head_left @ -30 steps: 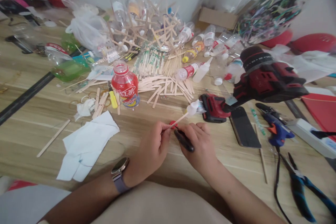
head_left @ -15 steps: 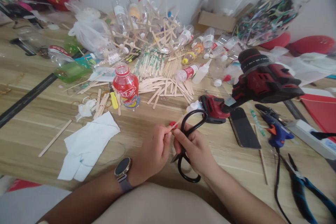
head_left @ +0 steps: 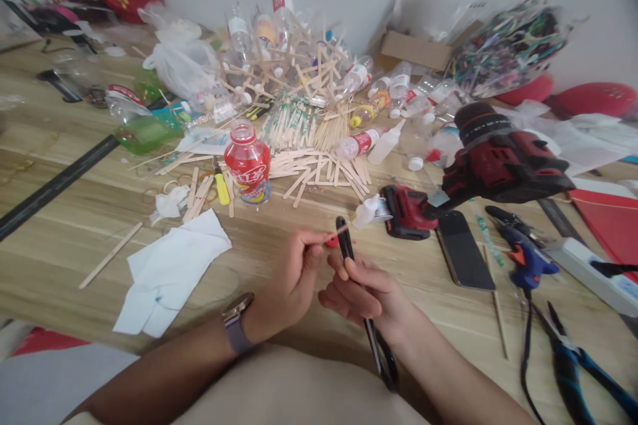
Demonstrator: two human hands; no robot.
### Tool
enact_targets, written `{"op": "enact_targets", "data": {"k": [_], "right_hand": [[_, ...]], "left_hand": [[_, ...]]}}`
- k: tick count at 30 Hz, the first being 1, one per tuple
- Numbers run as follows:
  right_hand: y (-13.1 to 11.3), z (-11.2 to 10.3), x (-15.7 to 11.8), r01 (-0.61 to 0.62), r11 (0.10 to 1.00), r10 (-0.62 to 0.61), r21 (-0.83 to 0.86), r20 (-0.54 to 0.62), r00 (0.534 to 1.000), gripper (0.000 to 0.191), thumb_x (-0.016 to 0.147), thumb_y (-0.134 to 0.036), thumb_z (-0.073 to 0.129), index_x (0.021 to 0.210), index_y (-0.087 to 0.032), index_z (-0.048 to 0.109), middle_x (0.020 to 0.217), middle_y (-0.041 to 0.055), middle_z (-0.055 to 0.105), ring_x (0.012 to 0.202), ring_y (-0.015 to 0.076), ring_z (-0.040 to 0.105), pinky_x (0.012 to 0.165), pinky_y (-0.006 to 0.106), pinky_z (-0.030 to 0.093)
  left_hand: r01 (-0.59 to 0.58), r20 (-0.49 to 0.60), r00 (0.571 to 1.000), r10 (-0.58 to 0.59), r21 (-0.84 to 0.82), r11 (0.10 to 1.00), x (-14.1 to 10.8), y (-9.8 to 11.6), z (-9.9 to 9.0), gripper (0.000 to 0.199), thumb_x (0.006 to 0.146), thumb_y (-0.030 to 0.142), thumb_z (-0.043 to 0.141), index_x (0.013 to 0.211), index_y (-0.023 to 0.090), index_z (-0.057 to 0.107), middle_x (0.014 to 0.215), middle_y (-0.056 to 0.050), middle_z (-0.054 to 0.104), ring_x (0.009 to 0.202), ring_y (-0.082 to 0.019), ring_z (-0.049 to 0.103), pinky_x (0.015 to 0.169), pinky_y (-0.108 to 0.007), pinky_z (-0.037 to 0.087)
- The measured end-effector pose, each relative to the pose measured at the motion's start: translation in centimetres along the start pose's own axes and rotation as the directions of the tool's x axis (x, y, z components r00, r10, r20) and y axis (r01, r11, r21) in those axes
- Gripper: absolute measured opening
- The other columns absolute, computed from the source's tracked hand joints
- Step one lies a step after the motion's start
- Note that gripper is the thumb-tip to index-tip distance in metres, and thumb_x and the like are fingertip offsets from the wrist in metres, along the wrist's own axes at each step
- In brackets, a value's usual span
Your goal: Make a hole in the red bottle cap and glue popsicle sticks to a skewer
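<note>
My left hand (head_left: 294,275), with a watch on its wrist, pinches a thin wooden stick (head_left: 341,232) that points right. A small red bottle cap (head_left: 331,240) shows just behind the stick; whether it touches my fingers I cannot tell. My right hand (head_left: 366,295) is closed around black-handled scissors (head_left: 343,242), now seen nearly edge-on. One scissor handle rises above my fingers by the stick's far end, and the other hangs below the palm; the blades are largely hidden. Beyond my left hand stands an open bottle with a red label (head_left: 248,166).
A red cordless drill (head_left: 503,163), a phone (head_left: 466,250), a glue gun (head_left: 528,259) and pliers (head_left: 568,352) lie on the right. White tissue (head_left: 174,272) lies left. Wooden sticks (head_left: 319,169) and plastic bottles (head_left: 359,143) crowd the back.
My right hand has turned the scissors from a broad view to nearly edge-on and moved slightly away from my left fingers. My left hand still pinches the stick.
</note>
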State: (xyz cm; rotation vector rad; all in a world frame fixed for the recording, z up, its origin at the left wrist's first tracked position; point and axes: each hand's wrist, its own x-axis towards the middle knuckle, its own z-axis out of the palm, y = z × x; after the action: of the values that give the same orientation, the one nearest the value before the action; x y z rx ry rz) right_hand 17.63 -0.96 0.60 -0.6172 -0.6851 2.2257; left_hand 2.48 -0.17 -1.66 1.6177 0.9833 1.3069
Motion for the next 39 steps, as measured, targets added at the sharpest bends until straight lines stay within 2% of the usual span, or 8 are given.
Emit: {"op": "enact_targets", "data": {"k": [3,5,7,11,14,19,32,39], "right_hand": [[-0.4,0.4,-0.3,0.036,0.938,-0.073,-0.344,-0.097,0.993,0.033,0.085,-0.047,0.063,0.072,-0.019,0.049,0.04,-0.0077,0.043,0.039,0.0079,0.032,0.05,0.024,0.028],[-0.9,0.5,-0.4,0.051,0.763,-0.226,-0.644,-0.192,0.955,0.034,0.089,-0.049,0.056,0.074,-0.02,0.048,0.047,-0.0039,0.052,0.043,0.0104,0.041,0.048,0.024,0.029],[-1.5,0.4,-0.4,0.07,0.43,-0.464,-0.9,-0.154,0.872,0.029,0.093,-0.041,0.051,0.072,-0.02,0.049,0.055,-0.001,0.057,0.049,0.0129,0.049,0.049,0.026,0.032],[-2.1,-0.5,-0.5,0.047,-0.399,-0.689,-0.916,0.333,0.643,0.015,0.092,-0.02,0.051,0.079,-0.019,0.057,0.066,0.0006,0.063,0.06,0.0149,0.055,0.063,0.03,0.035],[-2.0,-1.0,-0.5,-0.031,-0.664,-0.611,-0.747,0.518,0.599,0.008,0.094,-0.015,0.049,0.092,-0.017,0.056,0.067,0.0003,0.063,0.06,0.0144,0.053,0.068,0.032,0.032],[-1.5,-1.4,-0.5,-0.128,-0.783,-0.533,-0.608,0.551,0.642,0.012,0.097,-0.013,0.044,0.099,-0.015,0.055,0.072,0.002,0.068,0.066,0.0158,0.056,0.071,0.035,0.029],[-1.2,-1.8,-0.3,-0.191,-0.806,-0.52,-0.561,0.516,0.681,0.016,0.097,-0.01,0.043,0.099,-0.015,0.058,0.072,0.0011,0.068,0.066,0.0155,0.055,0.072,0.036,0.027],[-0.9,-1.2,-0.1,-0.087,-0.645,-0.623,-0.759,0.457,0.635,0.015,0.096,-0.016,0.045,0.091,-0.016,0.06,0.064,0.0003,0.062,0.059,0.014,0.052,0.068,0.033,0.029]], "left_hand": [[0.319,-0.079,0.941,-0.329,-0.12,0.94,0.5,0.1,0.0,0.029,0.098,0.041,0.041,0.117,0.022,0.054,0.091,-0.002,0.058,0.084,-0.017,0.054,0.079,-0.03,0.043],[0.407,-0.044,0.905,-0.424,-0.206,0.89,0.7,0.0,0.0,0.032,0.096,0.043,0.044,0.119,0.023,0.055,0.081,0.0,0.055,0.076,-0.016,0.051,0.073,-0.028,0.042],[0.443,0.009,0.889,-0.458,-0.274,0.854,0.8,-0.2,0.2,0.03,0.096,0.042,0.045,0.116,0.023,0.057,0.074,0.003,0.05,0.071,-0.014,0.047,0.07,-0.026,0.04],[0.473,0.064,0.872,-0.485,-0.363,0.803,0.6,-0.7,0.6,0.025,0.094,0.041,0.048,0.105,0.021,0.06,0.069,0.004,0.046,0.068,-0.012,0.044,0.066,-0.025,0.037],[0.498,0.082,0.857,-0.508,-0.383,0.778,0.4,-0.9,0.7,0.026,0.093,0.043,0.051,0.097,0.02,0.06,0.071,0.003,0.048,0.068,-0.012,0.045,0.066,-0.025,0.038],[0.521,0.112,0.845,-0.523,-0.393,0.758,0.4,-0.5,0.8,0.026,0.091,0.044,0.054,0.093,0.019,0.06,0.077,0.003,0.053,0.07,-0.011,0.047,0.069,-0.025,0.039],[0.492,0.141,0.87,-0.473,-0.309,0.814,0.6,0.5,0.8,0.022,0.092,0.042,0.051,0.089,0.02,0.052,0.081,0.001,0.057,0.077,-0.015,0.052,0.067,-0.028,0.041],[0.26,0.085,0.963,-0.256,-0.043,0.965,-0.3,1.3,0.6,0.012,0.097,0.026,0.041,0.098,0.02,0.051,0.094,-0.003,0.06,0.086,-0.017,0.055,0.079,-0.031,0.044]]}}
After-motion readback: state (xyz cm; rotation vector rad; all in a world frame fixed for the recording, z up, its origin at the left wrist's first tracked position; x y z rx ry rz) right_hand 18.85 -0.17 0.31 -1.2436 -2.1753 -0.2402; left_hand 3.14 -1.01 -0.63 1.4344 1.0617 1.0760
